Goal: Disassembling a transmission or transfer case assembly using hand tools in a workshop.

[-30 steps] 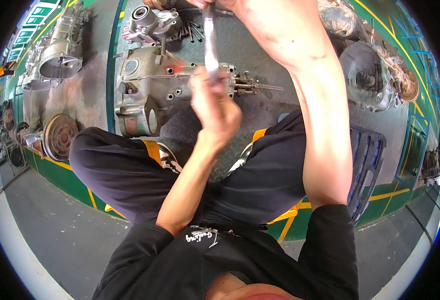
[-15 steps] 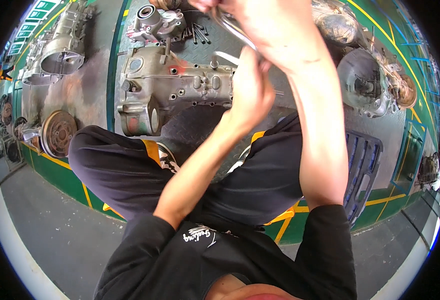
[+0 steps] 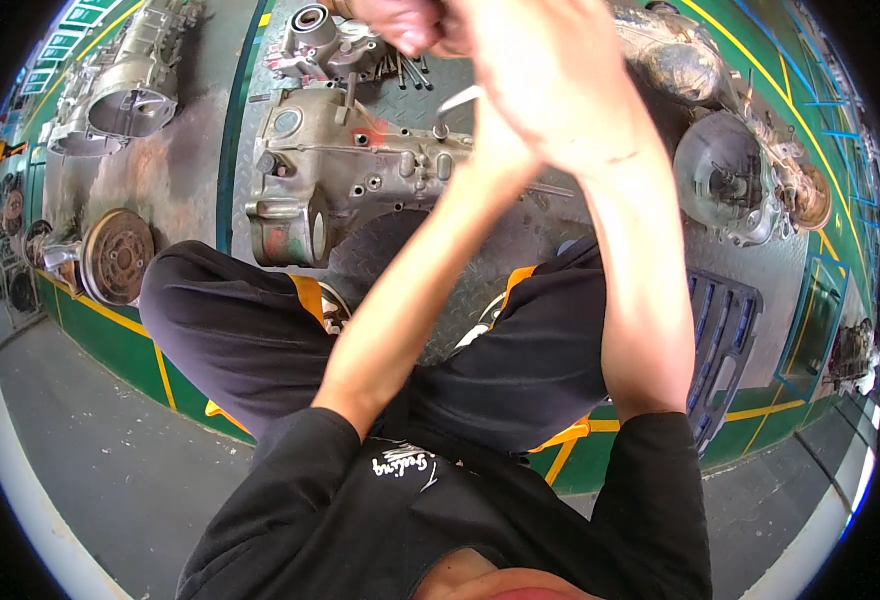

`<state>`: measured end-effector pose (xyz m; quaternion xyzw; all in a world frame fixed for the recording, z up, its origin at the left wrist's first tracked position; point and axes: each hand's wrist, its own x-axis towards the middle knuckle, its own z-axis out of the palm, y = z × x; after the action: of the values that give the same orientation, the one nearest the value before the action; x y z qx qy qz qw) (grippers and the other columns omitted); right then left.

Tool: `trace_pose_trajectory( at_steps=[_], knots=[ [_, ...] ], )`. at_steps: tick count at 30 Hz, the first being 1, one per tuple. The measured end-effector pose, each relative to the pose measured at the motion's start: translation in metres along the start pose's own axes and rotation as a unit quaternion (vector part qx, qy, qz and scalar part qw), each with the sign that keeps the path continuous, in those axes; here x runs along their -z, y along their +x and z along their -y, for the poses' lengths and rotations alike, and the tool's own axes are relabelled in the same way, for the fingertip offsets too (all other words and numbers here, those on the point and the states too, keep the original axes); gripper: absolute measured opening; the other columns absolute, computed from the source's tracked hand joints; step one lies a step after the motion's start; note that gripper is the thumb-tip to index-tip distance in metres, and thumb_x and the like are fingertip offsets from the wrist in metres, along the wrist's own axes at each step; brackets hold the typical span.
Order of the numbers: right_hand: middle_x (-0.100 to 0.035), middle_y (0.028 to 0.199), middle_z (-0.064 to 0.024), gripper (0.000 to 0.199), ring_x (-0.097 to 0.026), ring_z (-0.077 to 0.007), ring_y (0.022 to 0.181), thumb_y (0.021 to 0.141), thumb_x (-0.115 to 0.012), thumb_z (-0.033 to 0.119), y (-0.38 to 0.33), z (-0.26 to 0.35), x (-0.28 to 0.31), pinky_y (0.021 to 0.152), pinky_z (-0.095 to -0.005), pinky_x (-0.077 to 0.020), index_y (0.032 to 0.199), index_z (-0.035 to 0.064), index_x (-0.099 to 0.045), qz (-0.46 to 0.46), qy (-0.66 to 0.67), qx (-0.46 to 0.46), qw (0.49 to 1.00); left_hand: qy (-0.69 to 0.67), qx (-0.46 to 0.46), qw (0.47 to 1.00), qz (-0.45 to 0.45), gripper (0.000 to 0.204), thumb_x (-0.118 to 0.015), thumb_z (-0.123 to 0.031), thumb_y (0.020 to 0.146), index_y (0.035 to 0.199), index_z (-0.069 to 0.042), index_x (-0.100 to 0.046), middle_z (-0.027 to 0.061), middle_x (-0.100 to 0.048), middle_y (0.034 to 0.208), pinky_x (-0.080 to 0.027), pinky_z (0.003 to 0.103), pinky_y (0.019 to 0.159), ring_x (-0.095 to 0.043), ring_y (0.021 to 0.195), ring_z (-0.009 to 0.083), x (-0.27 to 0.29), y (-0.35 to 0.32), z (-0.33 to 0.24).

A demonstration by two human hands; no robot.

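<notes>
Both hands are raised over a grey cast gearbox housing [image 3: 310,135] on the dark work surface. My right hand [image 3: 535,75] is close to the camera, its visible fingers curled around something dark I cannot make out. My left hand [image 3: 505,145] lies partly behind the right wrist, so its fingers are hidden. A bent metal rod [image 3: 458,99] curves up from an upright stud [image 3: 441,130] on the housing and disappears behind the hands. A thin shaft [image 3: 552,189] shows right of my left wrist.
A smaller housing with a bearing [image 3: 310,18] and several bolts [image 3: 415,72] lie behind the gearbox housing. At left are another casing [image 3: 125,105] and a rusty disc [image 3: 118,255]. Dirty transmission parts [image 3: 715,165] and a slotted dark panel [image 3: 722,340] are at right.
My left hand has moved up and behind the right wrist. My right hand has come slightly lower and covers more of the rod. The whole view has shifted slightly.
</notes>
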<state>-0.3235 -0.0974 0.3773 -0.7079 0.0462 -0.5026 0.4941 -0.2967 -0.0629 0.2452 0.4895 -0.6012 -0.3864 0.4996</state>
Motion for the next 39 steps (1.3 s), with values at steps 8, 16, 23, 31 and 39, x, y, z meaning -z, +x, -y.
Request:
trace_pose_trajectory(
  at_steps=[8, 16, 23, 31, 39],
  knots=[
    [-0.042, 0.070, -0.0014, 0.044, -0.041, -0.0126, 0.063, 0.110, -0.035, 0.031, -0.003, 0.020, 0.025, 0.064, -0.0298, -0.0395, 0.076, 0.0060, -0.045, 0.018, -0.081, 0.083, 0.993, 0.065, -0.140, 0.939, -0.307, 0.002, -0.043, 0.001, 0.101, 0.100, 0.000, -0.043, 0.0080, -0.046, 0.081, -0.036, 0.034, 0.060, -0.042, 0.070, 0.0159, 0.055, -0.055, 0.012],
    [-0.041, 0.074, 0.0008, 0.047, -0.040, -0.0107, 0.069, 0.112, -0.032, 0.041, 0.004, 0.031, 0.002, 0.063, -0.0275, -0.0397, 0.080, 0.0084, -0.045, -0.020, -0.028, -0.138, 0.990, 0.071, -0.025, 0.997, 0.023, 0.026, -0.053, 0.001, 0.090, 0.115, 0.009, -0.048, 0.0281, -0.055, 0.106, -0.044, 0.047, 0.086, -0.053, 0.101, 0.0398, 0.004, -0.007, -0.004],
    [-0.042, 0.070, 0.0001, 0.043, -0.039, -0.0113, 0.063, 0.109, -0.033, 0.030, 0.004, 0.017, 0.033, 0.063, -0.0282, -0.0373, 0.073, 0.0092, -0.043, -0.007, 0.043, -0.042, 0.998, 0.058, -0.155, 0.957, -0.239, 0.022, -0.051, 0.009, 0.090, 0.112, 0.003, -0.049, 0.0121, -0.055, 0.092, -0.046, 0.033, 0.070, -0.054, 0.081, 0.0240, 0.037, -0.080, 0.014],
    [-0.038, 0.074, 0.0015, 0.047, -0.041, -0.0099, 0.068, 0.112, -0.031, 0.043, 0.005, 0.013, -0.007, 0.064, -0.0297, -0.0412, 0.081, 0.0105, -0.043, -0.012, 0.024, -0.026, 0.999, -0.177, -0.007, 0.980, -0.092, 0.030, -0.060, -0.004, 0.091, 0.118, 0.006, -0.051, 0.0197, -0.060, 0.107, -0.048, 0.038, 0.086, -0.056, 0.098, 0.0235, 0.027, 0.026, 0.003],
    [-0.039, 0.069, 0.0013, 0.044, -0.039, -0.0105, 0.064, 0.110, -0.029, 0.037, 0.006, 0.061, 0.028, 0.064, -0.0291, -0.0392, 0.079, 0.0084, -0.043, -0.014, -0.085, -0.091, 0.992, 0.018, -0.184, 0.946, -0.265, 0.017, -0.040, 0.003, 0.097, 0.109, 0.001, -0.051, 0.0053, -0.049, 0.084, -0.037, 0.027, 0.062, -0.041, 0.070, 0.0122, 0.025, -0.073, -0.001]
  ],
)
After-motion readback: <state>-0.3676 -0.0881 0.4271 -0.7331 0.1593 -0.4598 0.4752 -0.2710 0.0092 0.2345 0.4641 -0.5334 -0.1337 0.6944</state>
